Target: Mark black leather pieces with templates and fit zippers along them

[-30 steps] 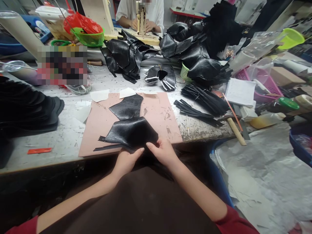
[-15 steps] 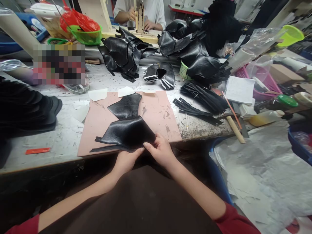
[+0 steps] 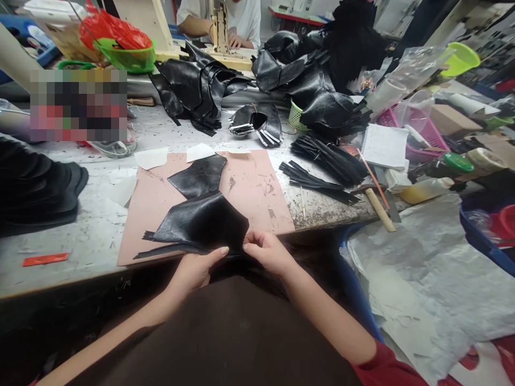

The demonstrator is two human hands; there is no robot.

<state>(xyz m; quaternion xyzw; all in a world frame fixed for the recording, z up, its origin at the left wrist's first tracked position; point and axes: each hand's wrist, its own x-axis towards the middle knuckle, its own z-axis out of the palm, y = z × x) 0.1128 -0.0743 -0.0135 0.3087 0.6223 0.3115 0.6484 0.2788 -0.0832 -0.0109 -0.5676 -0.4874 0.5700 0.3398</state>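
A black leather piece (image 3: 197,220) lies at the front edge of the pink board (image 3: 261,193), its near side lifted by my hands. My left hand (image 3: 199,268) pinches the lower edge, thumb on top and fingers underneath. At the right corner, my right hand (image 3: 263,249) grips the same piece between thumb and curled fingers. Black zipper strips (image 3: 161,249) stick out from its left end. Just behind it, a second black leather piece (image 3: 199,176) lies flat on the board, partly overlapped.
Black strips (image 3: 330,161) lie to the right, near a wooden-handled hammer (image 3: 380,209) and a notebook (image 3: 384,146). Stacked black pieces (image 3: 36,182) stand at left. Leather piles (image 3: 193,88) sit at the back, before a person (image 3: 241,27) at a sewing machine (image 3: 220,32).
The view has shifted slightly, so the bench appears further left. My right hand has slid a little down along the piece's right edge; both hands still hold it.
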